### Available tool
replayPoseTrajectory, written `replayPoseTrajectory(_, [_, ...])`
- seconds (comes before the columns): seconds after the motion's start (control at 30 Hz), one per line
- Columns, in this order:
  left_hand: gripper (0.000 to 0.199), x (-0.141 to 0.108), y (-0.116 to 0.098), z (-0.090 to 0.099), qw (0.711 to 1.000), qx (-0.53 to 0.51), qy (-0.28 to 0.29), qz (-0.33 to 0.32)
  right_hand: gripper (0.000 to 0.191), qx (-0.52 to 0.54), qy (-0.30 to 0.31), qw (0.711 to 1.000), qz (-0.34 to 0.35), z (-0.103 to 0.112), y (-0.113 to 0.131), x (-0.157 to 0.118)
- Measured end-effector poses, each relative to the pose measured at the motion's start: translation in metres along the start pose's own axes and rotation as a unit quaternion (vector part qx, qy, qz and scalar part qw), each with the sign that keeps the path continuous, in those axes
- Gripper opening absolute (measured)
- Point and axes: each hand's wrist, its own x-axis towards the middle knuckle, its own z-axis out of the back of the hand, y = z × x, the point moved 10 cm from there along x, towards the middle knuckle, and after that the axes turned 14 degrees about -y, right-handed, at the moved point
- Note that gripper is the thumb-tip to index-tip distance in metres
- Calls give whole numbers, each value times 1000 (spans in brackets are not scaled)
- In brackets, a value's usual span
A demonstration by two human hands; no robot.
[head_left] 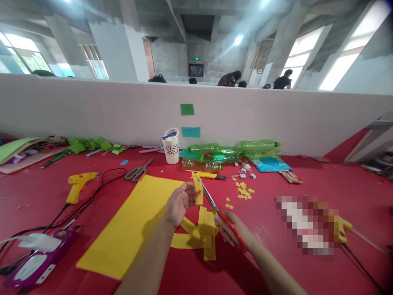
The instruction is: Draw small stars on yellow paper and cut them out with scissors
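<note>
My left hand (181, 201) is closed on a narrow yellow strip (199, 192), held upright near the middle of the red table. Red-handled scissors (227, 222) are in my right hand (229, 230), their blades pointing up and left beside the strip's top. Under and between my hands, several yellow strips (209, 246) lie across each other. A large yellow sheet (129, 229) spreads under my left forearm. Small yellow stars (243, 190) lie in a loose group to the right of the scissor blades.
Green bottles (227, 150), a white cup (171, 149) and a yellow cutter (207, 175) sit behind my hands. Grey scissors (138, 171), a yellow glue gun (80, 184) and a purple power strip (43, 262) lie left. Another glue gun (343, 229) is right. People are beyond the white partition (129, 110).
</note>
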Motion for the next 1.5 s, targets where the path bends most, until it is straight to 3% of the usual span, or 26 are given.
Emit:
replayPoseTrajectory(0.1, [30, 3, 0, 2, 999, 41, -24, -3, 42, -36, -15, 999, 6, 3, 1, 1])
replayPoseTrajectory(0.23, [17, 7, -2, 11, 988, 121, -76, -61, 41, -74, -24, 997, 28, 5, 5, 2])
replayPoseTrajectory(0.43, [13, 10, -8, 22, 989, 70, -100, -83, 39, -93, -10, 995, 15, 5, 5, 1])
replayPoseTrajectory(0.6, [14, 10, -10, 31, 989, 62, -113, -71, 38, -92, 27, 995, 14, 0, 3, -3])
replayPoseTrajectory(0.93, [11, 16, -11, 40, 985, 71, -145, -62, 40, -78, 16, 997, 24, 6, -2, -1])
replayPoseTrajectory(1.3, [12, 17, -15, 48, 968, 181, -160, -67, 39, -46, 44, 998, -5, 8, -8, 0])
replayPoseTrajectory(1.5, [15, 20, -13, 55, 981, 48, -180, -55, 42, 25, 81, 996, 7, -2, -1, -7])
